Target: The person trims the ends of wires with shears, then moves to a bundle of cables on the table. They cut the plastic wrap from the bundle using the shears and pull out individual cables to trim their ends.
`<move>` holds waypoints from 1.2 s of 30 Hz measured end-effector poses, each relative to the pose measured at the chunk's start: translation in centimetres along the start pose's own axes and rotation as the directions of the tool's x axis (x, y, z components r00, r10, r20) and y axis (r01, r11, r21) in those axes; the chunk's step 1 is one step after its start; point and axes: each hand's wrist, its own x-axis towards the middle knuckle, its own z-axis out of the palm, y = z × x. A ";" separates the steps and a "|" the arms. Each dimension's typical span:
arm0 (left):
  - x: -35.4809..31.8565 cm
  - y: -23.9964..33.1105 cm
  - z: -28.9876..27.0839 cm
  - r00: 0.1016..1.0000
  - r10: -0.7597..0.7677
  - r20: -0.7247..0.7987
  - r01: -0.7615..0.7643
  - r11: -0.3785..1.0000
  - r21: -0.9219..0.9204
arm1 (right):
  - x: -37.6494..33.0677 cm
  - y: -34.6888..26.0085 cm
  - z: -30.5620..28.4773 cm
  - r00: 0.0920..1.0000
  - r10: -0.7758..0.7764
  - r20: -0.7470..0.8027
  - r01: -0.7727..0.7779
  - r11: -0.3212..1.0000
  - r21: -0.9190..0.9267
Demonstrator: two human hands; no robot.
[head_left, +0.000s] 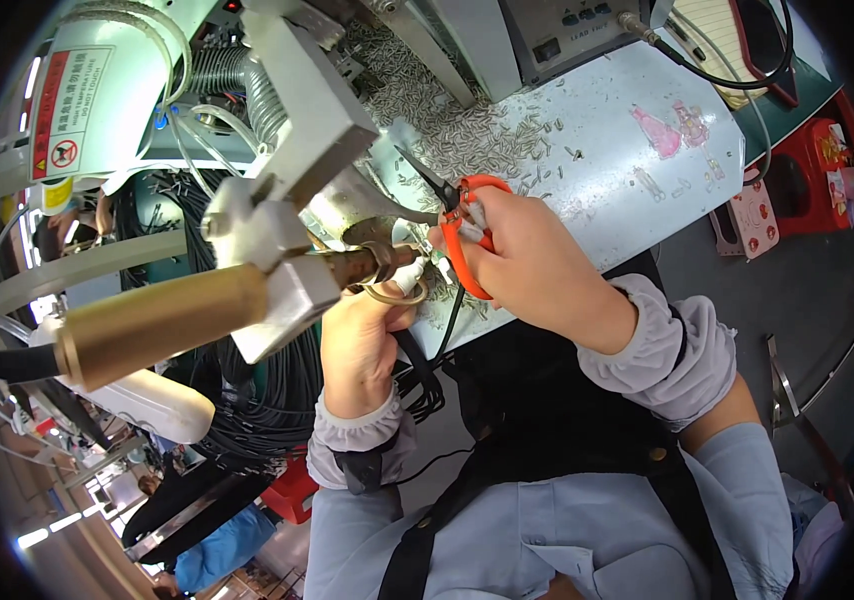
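Observation:
My right hand (532,260) is closed round the orange handles of a pair of scissors (471,262), whose dark pointed blades reach up and left over the white worktop. My left hand (359,340) is closed beside the machine's metal nozzle (382,262), with a white cover on a fingertip. A black cable (454,318) runs down from the left fingertips, and more black cable comes out below that hand. The nozzle and a brass-coloured ring hide part of these fingers. Small pale pieces lie between the two hands.
Many small metal pins (477,140) are strewn over the worktop (602,160). A brass-coloured cylinder (162,325) juts out at left, above a big bundle of black cables (267,400). A grey control box (577,40) stands behind; a red stool (822,185) is at right.

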 end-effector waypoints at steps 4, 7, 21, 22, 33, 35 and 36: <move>0.1 -0.2 -0.4 1.000 0.004 0.008 -0.004 1.000 -0.019 | -0.1 -0.2 -0.1 0.998 0.051 0.032 -0.052 0.998 0.029; 0.2 -0.5 -1.1 0.999 0.000 0.040 0.002 0.999 -0.050 | 0.0 -0.3 -0.2 0.999 0.031 0.023 -0.031 1.000 -0.001; -2.5 -0.7 -0.2 0.987 -0.058 0.147 0.073 0.993 -0.098 | -2.6 0.2 -1.4 0.997 -0.079 -0.022 0.079 0.997 -0.026; -3.0 -0.9 0.0 0.988 -0.056 0.145 0.071 0.993 -0.099 | -3.0 0.0 -2.0 0.990 -0.130 -0.059 0.123 0.987 -0.101; -6.0 -4.2 1.3 0.959 0.157 0.236 -0.253 0.850 0.461 | -5.2 -2.6 -1.3 0.962 -0.199 0.187 0.234 0.954 -0.187; -6.0 -3.4 1.3 0.975 0.090 0.203 -0.141 0.957 0.255 | -4.8 -1.8 -1.2 0.988 0.076 0.138 -0.068 0.996 -0.061; -6.1 -2.8 1.4 0.983 0.016 0.184 -0.022 0.999 0.032 | -4.9 -1.5 -1.1 0.988 0.076 0.137 -0.068 0.996 -0.062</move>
